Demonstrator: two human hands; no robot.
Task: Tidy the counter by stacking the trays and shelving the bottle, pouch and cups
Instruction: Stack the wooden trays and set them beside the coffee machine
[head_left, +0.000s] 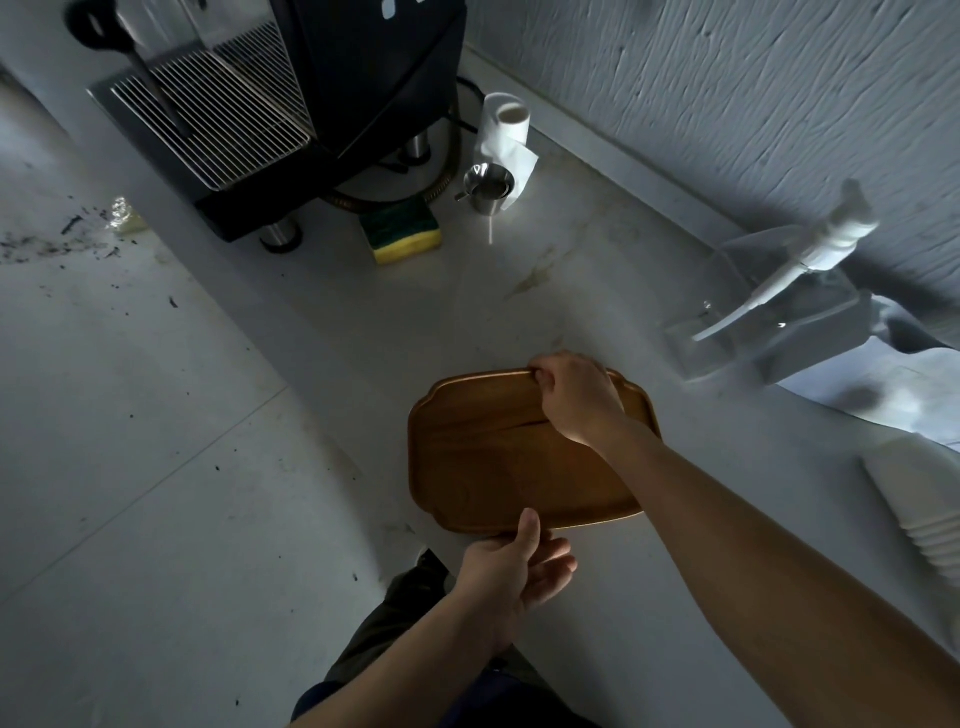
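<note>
A brown wooden tray (493, 467) with a scalloped rim lies at the near edge of the pale counter (545, 291). My right hand (576, 397) grips its far rim, fingers curled over the edge. At the near rim, my left hand (514, 569) holds the tray with the thumb on top and the fingers beneath. A clear pump bottle (769, 317) with a white pump stands at the right by the wall. A stack of white cups (930, 514) lies on its side at the far right edge. No pouch is identifiable.
A black coffee machine (311, 93) with a metal drip grate fills the back left. By it sit a yellow-green sponge (405, 236), a small steel jug (488, 187) and a paper roll (506, 127). White paper (883, 384) lies behind the bottle. The floor at left is littered with dark specks.
</note>
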